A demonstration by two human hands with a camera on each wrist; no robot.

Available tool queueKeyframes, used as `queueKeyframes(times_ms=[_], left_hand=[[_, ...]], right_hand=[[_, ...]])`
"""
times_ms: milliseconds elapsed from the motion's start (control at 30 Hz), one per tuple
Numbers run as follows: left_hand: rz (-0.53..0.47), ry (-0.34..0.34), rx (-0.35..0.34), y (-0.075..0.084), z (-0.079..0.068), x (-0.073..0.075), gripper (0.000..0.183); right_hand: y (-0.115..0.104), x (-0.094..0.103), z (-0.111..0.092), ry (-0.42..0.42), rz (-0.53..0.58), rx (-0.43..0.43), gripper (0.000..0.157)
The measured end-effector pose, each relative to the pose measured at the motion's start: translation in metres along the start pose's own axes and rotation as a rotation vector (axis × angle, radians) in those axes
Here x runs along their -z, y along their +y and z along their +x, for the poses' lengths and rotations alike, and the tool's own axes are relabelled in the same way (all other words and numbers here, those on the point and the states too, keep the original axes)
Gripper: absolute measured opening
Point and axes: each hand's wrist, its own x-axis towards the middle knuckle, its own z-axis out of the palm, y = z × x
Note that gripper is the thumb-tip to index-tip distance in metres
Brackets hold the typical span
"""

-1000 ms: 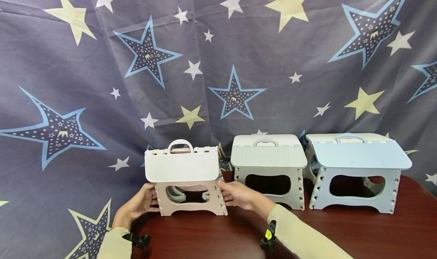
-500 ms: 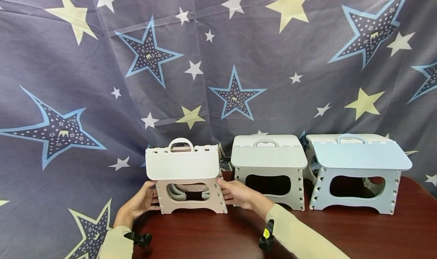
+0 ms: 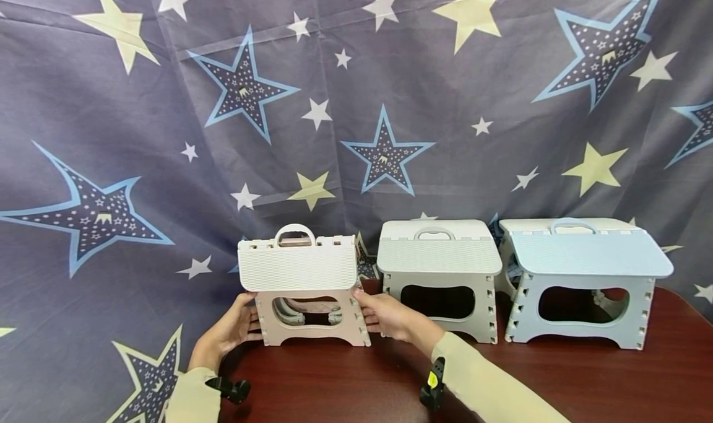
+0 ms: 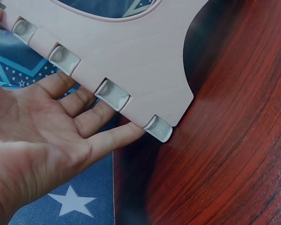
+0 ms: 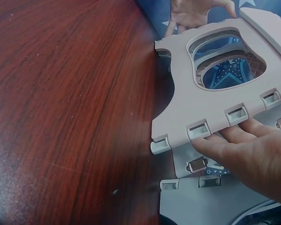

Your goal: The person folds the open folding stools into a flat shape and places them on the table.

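Note:
A small pale-pink folding stool with a white top flap and a carrying handle stands unfolded at the left end of the table. My left hand grips its left side, the thumb up under the seat edge. In the left wrist view, several fingers reach behind the hinged leg edge, tips hidden. On the other side, my right hand holds the right leg edge, thumb near the seat corner. The right wrist view shows fingers along the hinge slots of the pink panel.
A grey-green folding stool stands close to the right of my right hand. Further right is a light-blue folding stool. All rest on a dark red wooden table, with a star-patterned curtain behind.
The pink stool has shifted slightly away toward the curtain, with both hands moving along on its sides. The grey-green and blue stools stay in place.

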Motion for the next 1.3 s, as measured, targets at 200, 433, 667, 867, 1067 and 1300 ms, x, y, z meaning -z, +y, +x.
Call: queueKeyframes(times_ms=[200, 433, 667, 867, 1067, 1300], left_hand=[[-0.015, 0.004, -0.009, 0.000, 0.003, 0.000, 0.069], [-0.011, 0.037, -0.003, -0.003, 0.007, -0.001, 0.072], [-0.014, 0.042, -0.014, -0.006, 0.010, 0.001, 0.075], [0.006, 0.055, -0.018, -0.006, 0.010, 0.001, 0.081], [0.015, 0.075, -0.017, -0.005, 0.010, -0.001, 0.084], [0.007, 0.081, -0.008, -0.005, 0.008, -0.003, 0.083]], right_hand=[[-0.001, -0.001, 0.001, 0.002, -0.001, -0.001, 0.072], [0.000, -0.002, 0.003, 0.016, 0.009, -0.005, 0.077], [0.000, -0.003, 0.005, 0.024, 0.013, -0.010, 0.076], [-0.001, -0.003, 0.004, 0.025, 0.010, -0.017, 0.078], [0.000, -0.003, 0.005, 0.030, 0.018, -0.017, 0.078], [-0.001, -0.003, 0.004, 0.038, 0.021, -0.020, 0.080]])
